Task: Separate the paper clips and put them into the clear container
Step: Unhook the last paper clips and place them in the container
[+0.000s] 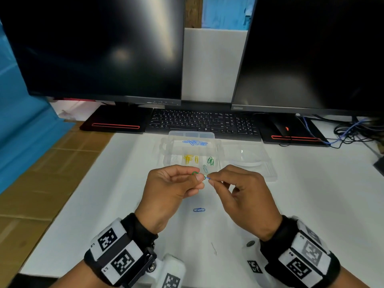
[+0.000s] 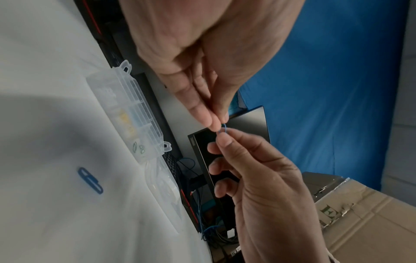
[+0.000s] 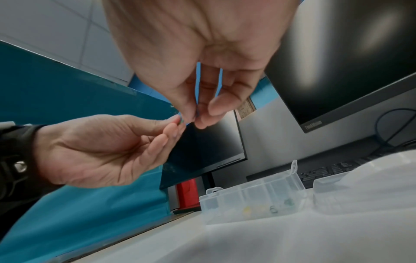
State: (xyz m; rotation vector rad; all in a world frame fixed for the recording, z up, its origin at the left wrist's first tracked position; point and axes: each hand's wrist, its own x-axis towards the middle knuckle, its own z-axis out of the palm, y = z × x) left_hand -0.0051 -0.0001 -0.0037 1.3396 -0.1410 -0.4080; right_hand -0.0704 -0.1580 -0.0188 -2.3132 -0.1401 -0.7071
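My left hand (image 1: 172, 185): it is in the middle of the head view. My thumb and first finger pinch a green clip (image 1: 195, 173).
My right hand (image 1: 242, 189): it is just to the right of my left hand. My thumb and first finger pinch a thin blue clip (image 1: 208, 178).
The two clips: they meet between my fingertips, up in the air above the surface (image 1: 311, 194). I cannot tell if they are hooked or apart.
Loose blue clip (image 1: 199, 209): it lies flat on the white surface, just below my hands in the head view.
Clear container (image 1: 191, 134): it sits open above my hands, in front of the keyboard (image 1: 204, 122). It has small rooms inside.
Blue clips (image 1: 195, 142): a bunch in a far room of the box.
Yellow clips (image 1: 190, 159): in a near room, left side.
Green clips (image 1: 210, 161): in a near room, right side.
Lid (image 1: 249, 156): clear, lying open to the right of the box.
Right screen (image 1: 315, 53): dark. Small writing on its bottom edge looks like "ThinkVision".
Left screen (image 1: 93, 46): dark too.
Wrist bands: black and white square codes. My left one says "L1" and "L2". My right one says "R5".
Box (image 2: 369, 218): brown cardboard, lower right of the left wrist view, with a big letter that looks like "E".
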